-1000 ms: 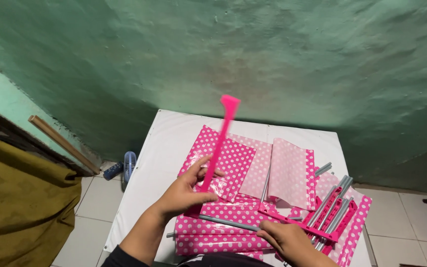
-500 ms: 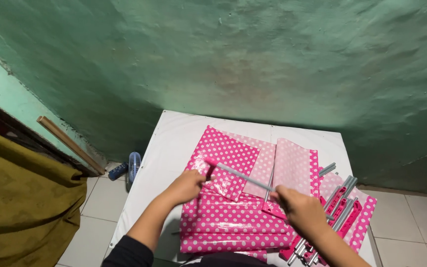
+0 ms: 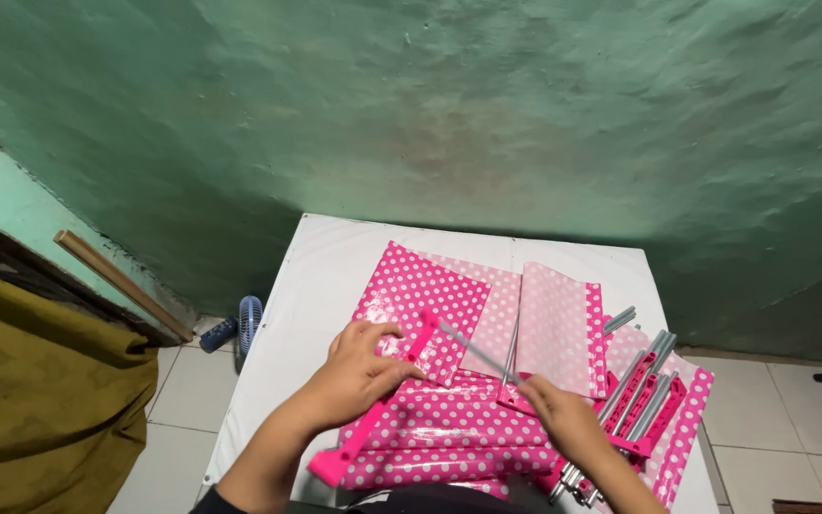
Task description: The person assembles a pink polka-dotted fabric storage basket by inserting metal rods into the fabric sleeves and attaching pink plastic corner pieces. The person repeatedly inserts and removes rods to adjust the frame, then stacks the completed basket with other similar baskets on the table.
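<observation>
A white desk (image 3: pixel 335 276) carries pink dotted panels (image 3: pixel 420 305); grey rods (image 3: pixel 644 376) lie right. The left hand (image 3: pixel 359 371) has its grip closed around a pink bar (image 3: pixel 373 419), and the right hand (image 3: pixel 563 419) pinches a thin grey rod (image 3: pixel 478 350) above the panels.

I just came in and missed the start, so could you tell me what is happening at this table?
A person works over a white table covered with pink polka-dot sheets. The left hand grips a pink plastic bar, while the right hand holds a thin grey rod pointing at its upper end. More rods and pink bars lie to the right.
</observation>
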